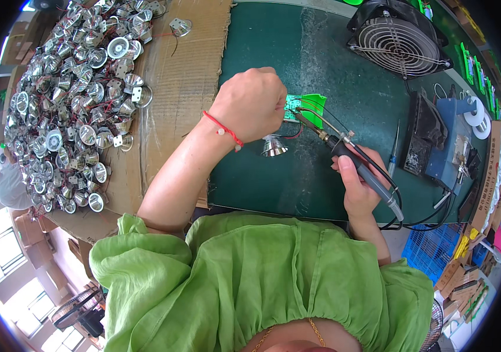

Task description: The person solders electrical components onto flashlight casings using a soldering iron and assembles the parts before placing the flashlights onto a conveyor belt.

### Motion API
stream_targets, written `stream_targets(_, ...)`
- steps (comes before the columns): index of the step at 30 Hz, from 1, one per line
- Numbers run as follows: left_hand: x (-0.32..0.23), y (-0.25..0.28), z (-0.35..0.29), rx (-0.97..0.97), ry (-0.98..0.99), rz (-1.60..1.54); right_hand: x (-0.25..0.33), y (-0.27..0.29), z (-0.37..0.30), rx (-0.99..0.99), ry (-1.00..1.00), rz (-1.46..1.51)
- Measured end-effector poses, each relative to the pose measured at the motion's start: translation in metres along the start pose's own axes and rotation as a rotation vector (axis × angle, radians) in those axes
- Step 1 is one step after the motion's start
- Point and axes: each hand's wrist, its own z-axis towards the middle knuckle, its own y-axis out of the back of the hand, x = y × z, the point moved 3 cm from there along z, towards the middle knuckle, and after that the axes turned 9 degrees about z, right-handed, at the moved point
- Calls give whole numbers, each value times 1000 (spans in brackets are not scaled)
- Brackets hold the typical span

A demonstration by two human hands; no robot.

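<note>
My right hand (359, 185) is wrapped round a soldering iron (359, 161) with a dark grey handle and a thin solder feed tube along it. The iron's tip reaches a small pale circuit board (292, 107), which lies against a bright green plastic piece (316, 108). My left hand (250, 104), wearing a red cord at the wrist, is closed at the board's left edge. Its fingertips are hidden, so what they pinch does not show. Just below the board lies a shiny reflector cup (274, 146) with thin wires running beside it.
A big heap of reflector cups (80, 105) covers cardboard (189, 76) at the left. At the far right stand a black fan (400, 44), a blue soldering unit (447, 141) with a solder spool (478, 120), and a thin screwdriver-like tool (393, 155). Black cables trail near my right hand.
</note>
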Motion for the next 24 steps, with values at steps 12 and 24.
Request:
stream_targets(12, 5, 4, 8, 164, -41, -48, -1, -1, 1, -30, -38, 46)
stream_targets(24, 5, 2, 10, 198, -6, -49, 2, 1, 1, -27, -40, 48)
